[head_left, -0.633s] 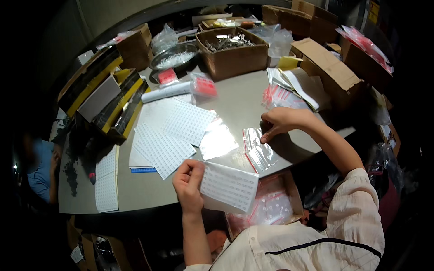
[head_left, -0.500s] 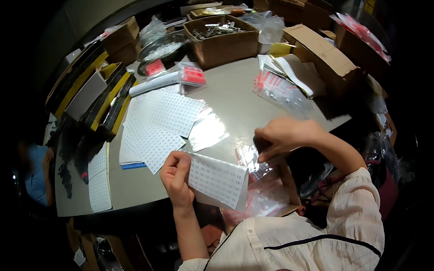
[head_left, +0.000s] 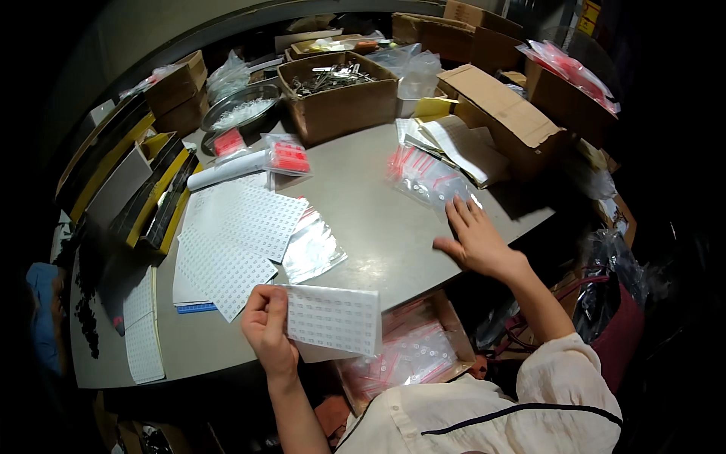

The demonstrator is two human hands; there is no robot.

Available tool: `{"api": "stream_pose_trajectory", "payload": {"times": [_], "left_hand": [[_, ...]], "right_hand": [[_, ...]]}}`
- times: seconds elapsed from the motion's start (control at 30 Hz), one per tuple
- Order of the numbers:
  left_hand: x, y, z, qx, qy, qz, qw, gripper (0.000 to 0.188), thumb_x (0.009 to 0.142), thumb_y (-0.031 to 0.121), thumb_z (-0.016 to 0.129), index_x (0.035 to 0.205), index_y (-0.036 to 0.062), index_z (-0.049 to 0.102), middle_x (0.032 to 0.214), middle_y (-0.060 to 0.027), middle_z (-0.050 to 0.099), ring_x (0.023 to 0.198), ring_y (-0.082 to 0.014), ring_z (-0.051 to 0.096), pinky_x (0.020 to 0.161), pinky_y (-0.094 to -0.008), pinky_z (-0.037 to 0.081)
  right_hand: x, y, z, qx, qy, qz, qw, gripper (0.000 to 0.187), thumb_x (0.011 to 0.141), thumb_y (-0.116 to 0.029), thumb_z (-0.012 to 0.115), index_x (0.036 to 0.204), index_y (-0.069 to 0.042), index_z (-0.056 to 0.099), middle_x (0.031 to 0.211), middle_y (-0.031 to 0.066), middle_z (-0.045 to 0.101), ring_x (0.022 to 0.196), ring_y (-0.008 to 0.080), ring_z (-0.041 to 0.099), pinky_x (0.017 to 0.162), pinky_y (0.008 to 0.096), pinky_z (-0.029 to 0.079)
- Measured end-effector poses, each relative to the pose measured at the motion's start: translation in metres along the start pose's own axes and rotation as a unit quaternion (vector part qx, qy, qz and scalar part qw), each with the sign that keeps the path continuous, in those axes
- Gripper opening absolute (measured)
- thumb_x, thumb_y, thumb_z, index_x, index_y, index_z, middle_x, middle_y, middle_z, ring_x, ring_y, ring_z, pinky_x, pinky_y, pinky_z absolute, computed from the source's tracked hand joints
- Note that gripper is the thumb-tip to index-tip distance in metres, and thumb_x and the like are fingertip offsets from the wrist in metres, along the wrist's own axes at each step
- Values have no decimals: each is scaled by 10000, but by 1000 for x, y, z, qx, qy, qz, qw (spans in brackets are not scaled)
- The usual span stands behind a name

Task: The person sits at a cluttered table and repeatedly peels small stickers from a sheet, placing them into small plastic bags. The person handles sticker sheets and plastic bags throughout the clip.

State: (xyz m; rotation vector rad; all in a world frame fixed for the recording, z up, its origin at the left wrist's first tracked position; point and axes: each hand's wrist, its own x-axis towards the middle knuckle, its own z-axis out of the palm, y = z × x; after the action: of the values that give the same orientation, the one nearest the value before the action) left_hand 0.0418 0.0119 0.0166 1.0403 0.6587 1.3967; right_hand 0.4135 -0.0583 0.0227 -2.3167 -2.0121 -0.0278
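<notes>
My left hand [head_left: 270,331] is closed on the left edge of a sheet of small printed stickers [head_left: 333,319]. The sheet hangs over the table's front edge, partly above an open cardboard box [head_left: 463,342] at my lap. Inside that box lie small clear zip bags [head_left: 412,352] with red stripes and little pale pieces. To the right, my right hand [head_left: 482,244] is open with fingers spread. Its fingertips reach the near edge of a pile of similar clear zip bags [head_left: 435,181] on the table. Nothing shows in its grasp.
More sticker sheets [head_left: 227,261] lie at left beside shiny clear bags [head_left: 314,246]. Behind them are a white roll [head_left: 227,168] and red-striped bag packs [head_left: 287,155]. A carton of metal parts [head_left: 340,106] stands at the back, black-and-yellow boxes [head_left: 155,200] at far left, cartons [head_left: 503,102] at right.
My right hand has moved from above the lap box out to the bag pile, its curled fingers opening. The shiny bag below it now lies lower, among those in the box. The view has shifted.
</notes>
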Motion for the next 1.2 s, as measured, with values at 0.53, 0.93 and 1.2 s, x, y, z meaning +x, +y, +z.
{"api": "stream_pose_trajectory", "payload": {"times": [0.53, 0.93, 1.2], "left_hand": [[-8, 5, 4, 128, -60, -62, 988, 89, 953, 46, 671, 983, -38, 664, 762, 23, 637, 675, -10, 516, 604, -172, 381], [-11, 2, 1, 210, -64, -39, 975, 86, 941, 64, 698, 937, -22, 689, 720, 21, 663, 669, -13, 545, 601, -186, 423], [-8, 4, 6, 210, -74, -39, 974, 78, 941, 38, 652, 933, -23, 699, 675, 85, 542, 624, 8, 429, 543, -178, 317]], "right_hand": [[-7, -101, -44, 293, 178, -247, 906, 297, 860, -21, 676, 1154, -47, 644, 1034, 135, 671, 1001, 340, 631, 889, 383, 471], [23, -190, -39, 249, 169, -351, 887, 180, 769, -118, 711, 884, -42, 595, 891, 114, 610, 883, 300, 587, 821, 392, 447], [11, -184, -31, 94, 250, -438, 859, 245, 732, -109, 643, 952, -13, 594, 916, 113, 586, 916, 278, 593, 881, 388, 473]]}}
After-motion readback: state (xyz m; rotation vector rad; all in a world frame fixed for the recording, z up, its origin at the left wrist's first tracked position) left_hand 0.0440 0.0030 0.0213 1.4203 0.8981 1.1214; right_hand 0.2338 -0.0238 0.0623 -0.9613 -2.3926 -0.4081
